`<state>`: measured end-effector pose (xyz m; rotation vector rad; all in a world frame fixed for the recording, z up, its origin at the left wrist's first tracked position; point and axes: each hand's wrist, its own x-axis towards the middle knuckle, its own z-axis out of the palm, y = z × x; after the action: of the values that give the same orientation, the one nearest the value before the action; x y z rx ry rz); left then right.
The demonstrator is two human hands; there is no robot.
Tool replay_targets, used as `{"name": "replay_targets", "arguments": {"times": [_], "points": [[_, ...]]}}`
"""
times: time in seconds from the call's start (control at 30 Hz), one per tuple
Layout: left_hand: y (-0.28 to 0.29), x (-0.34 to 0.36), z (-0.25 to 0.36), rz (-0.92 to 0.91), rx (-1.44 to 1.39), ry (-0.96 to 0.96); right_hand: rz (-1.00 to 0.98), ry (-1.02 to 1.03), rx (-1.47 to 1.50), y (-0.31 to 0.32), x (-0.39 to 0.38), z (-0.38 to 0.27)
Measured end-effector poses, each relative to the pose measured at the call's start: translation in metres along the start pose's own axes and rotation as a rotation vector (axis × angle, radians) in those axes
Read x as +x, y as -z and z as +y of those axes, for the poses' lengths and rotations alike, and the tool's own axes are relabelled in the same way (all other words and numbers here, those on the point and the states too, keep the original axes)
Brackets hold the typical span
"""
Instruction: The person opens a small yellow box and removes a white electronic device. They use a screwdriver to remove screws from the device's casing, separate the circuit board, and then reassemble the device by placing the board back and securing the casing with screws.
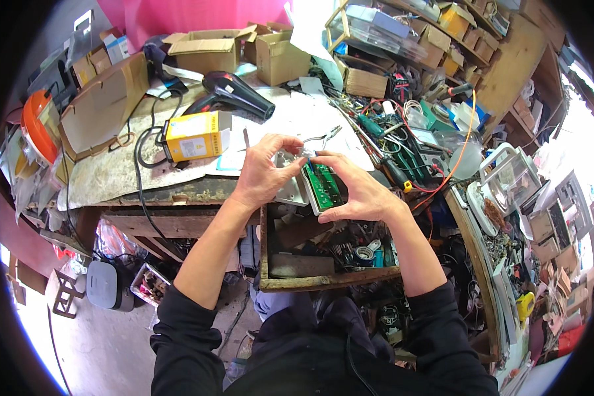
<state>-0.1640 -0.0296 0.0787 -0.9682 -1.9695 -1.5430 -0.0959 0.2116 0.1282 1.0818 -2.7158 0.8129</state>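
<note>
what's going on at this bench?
A person is handling a green circuit board in a pale casing, above an open, cluttered drawer. The right hand grips the board's casing; the left hand has its fingertips together by the board's upper end, on something too small to make out. On the bench beyond lie a black hair dryer and a yellow box, neither being touched.

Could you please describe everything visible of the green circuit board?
The green circuit board is narrow and roughly rectangular, dotted with small dark parts, and appears seated in a pale shell. Its face shows to the camera, by the open drawer. The right hand holds the pair; the left hand is near the upper end, its contact unclear.
</note>
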Motion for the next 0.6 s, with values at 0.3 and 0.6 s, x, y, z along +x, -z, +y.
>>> {"name": "replay_targets", "arguments": {"times": [0.3, 0.6], "points": [[0.0022, -0.0017, 0.0013, 0.005, 0.06, -0.053, 0.062, 0.033, 0.018, -0.0043, 0.0044, 0.0004], [0.0018, -0.0005, 0.0046, -0.039, 0.096, -0.092, 0.136, 0.062, -0.098, 0.0019, -0.0039, -0.0053]]}}
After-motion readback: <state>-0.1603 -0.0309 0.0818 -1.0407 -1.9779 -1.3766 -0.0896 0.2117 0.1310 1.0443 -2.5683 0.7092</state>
